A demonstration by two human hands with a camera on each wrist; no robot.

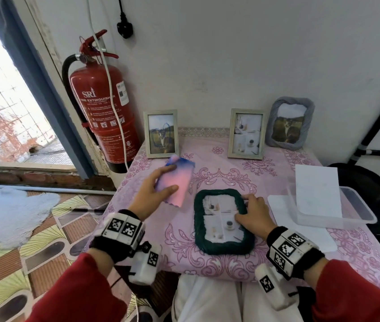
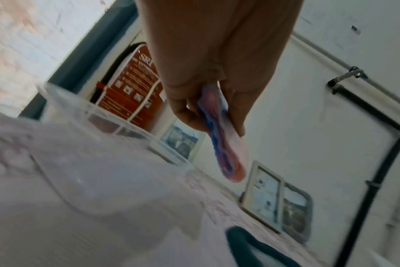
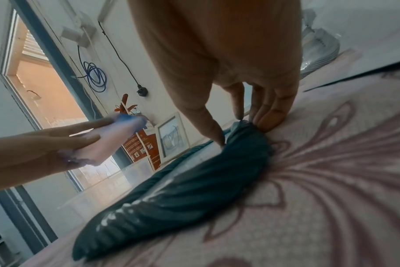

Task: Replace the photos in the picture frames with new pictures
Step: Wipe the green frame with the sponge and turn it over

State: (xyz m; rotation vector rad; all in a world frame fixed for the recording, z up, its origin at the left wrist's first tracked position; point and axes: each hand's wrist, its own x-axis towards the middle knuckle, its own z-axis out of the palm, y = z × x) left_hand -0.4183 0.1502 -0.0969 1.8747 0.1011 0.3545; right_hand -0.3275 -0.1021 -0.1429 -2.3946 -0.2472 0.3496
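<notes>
On the pink tablecloth [image 1: 219, 177] the dark green frame [image 1: 223, 246] is steadied flat by the right hand [image 1: 252, 213], fingers spread on its right edge, while the pink-blue picture [image 1: 176, 182], pinched lengthwise in the left hand [image 1: 150, 197], is held just left of it.

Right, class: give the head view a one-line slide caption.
Left hand holds a pink-blue picture while right hand steadies the dark green frame.

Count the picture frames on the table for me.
4: dark green frame lying flat under the right hand; three standing at the back: left frame, middle frame, grey frame.
</notes>
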